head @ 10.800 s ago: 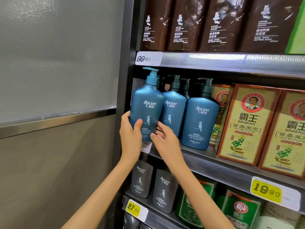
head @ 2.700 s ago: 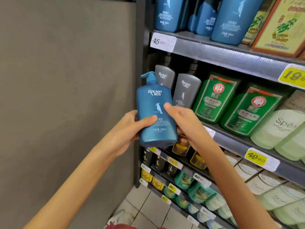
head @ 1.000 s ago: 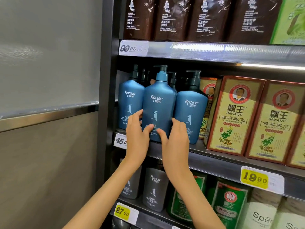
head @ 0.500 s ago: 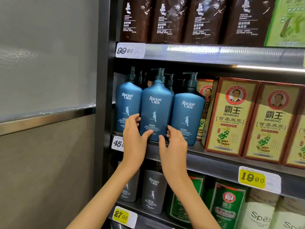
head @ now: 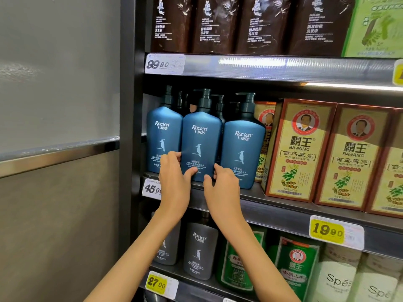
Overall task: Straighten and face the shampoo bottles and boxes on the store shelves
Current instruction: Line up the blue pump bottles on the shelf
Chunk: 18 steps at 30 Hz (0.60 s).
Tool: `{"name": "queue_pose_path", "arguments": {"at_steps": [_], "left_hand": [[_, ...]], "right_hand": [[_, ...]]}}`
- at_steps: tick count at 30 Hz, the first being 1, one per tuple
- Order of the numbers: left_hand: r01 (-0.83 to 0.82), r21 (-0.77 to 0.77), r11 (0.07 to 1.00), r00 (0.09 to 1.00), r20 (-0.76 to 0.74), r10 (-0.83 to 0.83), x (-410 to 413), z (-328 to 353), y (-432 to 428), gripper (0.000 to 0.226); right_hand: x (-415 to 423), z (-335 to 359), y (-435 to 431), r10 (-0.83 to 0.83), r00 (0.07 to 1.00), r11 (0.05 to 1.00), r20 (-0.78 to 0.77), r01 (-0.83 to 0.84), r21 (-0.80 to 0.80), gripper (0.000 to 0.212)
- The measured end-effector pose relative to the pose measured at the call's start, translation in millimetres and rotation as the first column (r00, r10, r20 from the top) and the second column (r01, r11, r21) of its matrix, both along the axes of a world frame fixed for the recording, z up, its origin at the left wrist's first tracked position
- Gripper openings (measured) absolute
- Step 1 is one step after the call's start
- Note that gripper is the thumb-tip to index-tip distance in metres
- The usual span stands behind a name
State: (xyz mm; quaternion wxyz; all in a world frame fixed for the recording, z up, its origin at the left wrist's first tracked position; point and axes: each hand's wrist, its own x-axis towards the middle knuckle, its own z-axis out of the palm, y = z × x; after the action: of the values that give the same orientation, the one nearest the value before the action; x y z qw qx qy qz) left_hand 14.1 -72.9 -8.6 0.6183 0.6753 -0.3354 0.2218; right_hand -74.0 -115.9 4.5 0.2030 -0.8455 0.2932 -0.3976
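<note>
Three blue Raclen pump bottles stand upright at the left end of the middle shelf (head: 283, 214), labels facing out. My left hand (head: 174, 179) grips the lower left edge of the middle blue bottle (head: 201, 140), thumb on its front and fingers curled between it and the left blue bottle (head: 162, 136). My right hand (head: 222, 184) holds the middle bottle's lower right edge, fingers curled at the gap beside the right blue bottle (head: 243, 149). More dark pump tops show behind the front row.
Yellow Bawang boxes (head: 298, 149) fill the shelf to the right. Brown pouches (head: 218, 22) line the shelf above. Grey Raclen bottles (head: 199, 251) and green packs (head: 294, 264) stand below. A dark shelf upright (head: 130, 127) and a grey wall bound the left side.
The middle blue bottle has settled back into line between its neighbours. Both hands have slid lower on its base, fingers curling into the gaps at its sides.
</note>
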Motion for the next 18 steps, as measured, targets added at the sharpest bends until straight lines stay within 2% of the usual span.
{"name": "queue_pose_path", "arguments": {"at_steps": [6,8,10,12,14,16,18], "left_hand": [[-0.012,0.039,0.999,1.0,0.014,0.011,-1,2,-1,0.039],[-0.019,0.064,0.998,1.0,0.008,0.018,-3,4,0,0.039],[-0.023,0.068,0.997,1.0,0.007,0.022,-6,3,3,0.035],[-0.004,0.041,0.999,0.999,0.041,0.003,-11,-3,8,0.027],[0.042,0.024,0.999,0.996,0.076,-0.044,-16,-10,12,0.022],[0.096,0.02,0.995,0.993,0.071,-0.097,-19,-13,16,0.022],[0.13,0.014,0.991,0.989,0.066,-0.13,-20,-11,18,0.023]], "right_hand": [[0,1,-1,0.011,0.999,1.0,-0.038,-0.011,-0.005,0.041],[-3,0,-3,0.044,0.999,0.999,0.014,-0.044,0.022,0.041],[-12,-3,-3,0.102,0.984,0.993,0.148,-0.109,0.038,0.035],[-25,-2,-1,0.165,0.933,0.986,0.32,-0.155,-0.056,0.028],[-38,10,-6,0.196,0.876,0.963,0.441,-0.086,-0.257,0.028],[-45,33,-16,0.183,0.853,0.926,0.489,0.018,-0.377,0.031],[-48,57,-26,0.138,0.875,0.91,0.464,0.073,-0.408,0.037]]}}
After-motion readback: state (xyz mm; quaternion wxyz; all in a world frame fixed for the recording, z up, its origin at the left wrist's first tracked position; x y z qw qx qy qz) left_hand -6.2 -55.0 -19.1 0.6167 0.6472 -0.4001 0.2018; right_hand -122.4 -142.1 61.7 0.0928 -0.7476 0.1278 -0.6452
